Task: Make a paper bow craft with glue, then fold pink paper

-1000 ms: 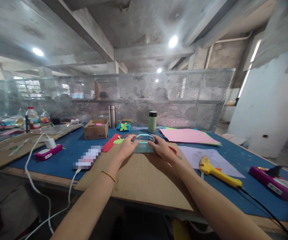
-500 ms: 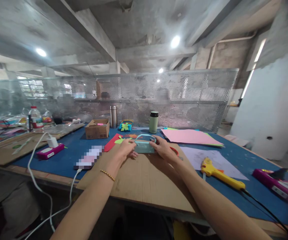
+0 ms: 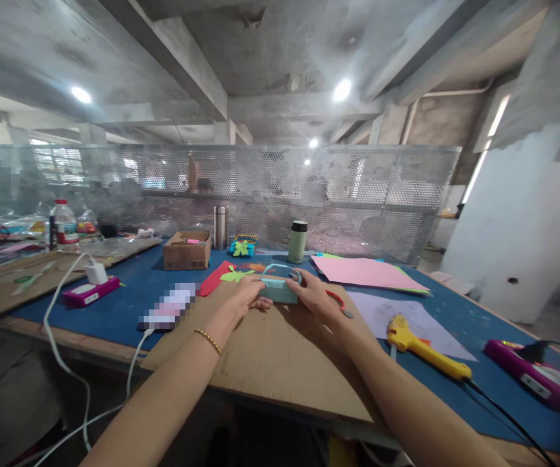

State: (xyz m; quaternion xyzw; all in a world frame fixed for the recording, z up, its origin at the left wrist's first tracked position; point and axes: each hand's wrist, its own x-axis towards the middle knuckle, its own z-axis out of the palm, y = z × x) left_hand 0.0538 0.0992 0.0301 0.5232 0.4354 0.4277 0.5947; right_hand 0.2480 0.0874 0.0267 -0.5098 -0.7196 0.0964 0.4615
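Between my hands is a small light-blue paper basket (image 3: 280,292) with a thin arched handle, above a sheet of cardboard (image 3: 280,363). My left hand (image 3: 249,293) grips its left end, with the lower fingers curled under. My right hand (image 3: 311,290) holds the right end, thumb on the near side. Just right of that hand lie red-handled scissors (image 3: 337,299), partly hidden by it. Left of the basket are a light-green paper leaf shape (image 3: 235,275) and a red paper piece (image 3: 215,279).
A yellow glue gun (image 3: 423,350) rests on a lilac sheet (image 3: 411,321) at the right. Pink paper (image 3: 365,274), a green tumbler (image 3: 298,243), a steel flask (image 3: 220,227), a cardboard box (image 3: 187,250) and a finished-looking blue basket (image 3: 243,246) stand farther back. A phone (image 3: 172,306) with its cable lies left.
The basket has tipped slightly and sits a little lower, showing more of its near side. Both hands still hold its ends. The camera view has shifted slightly.
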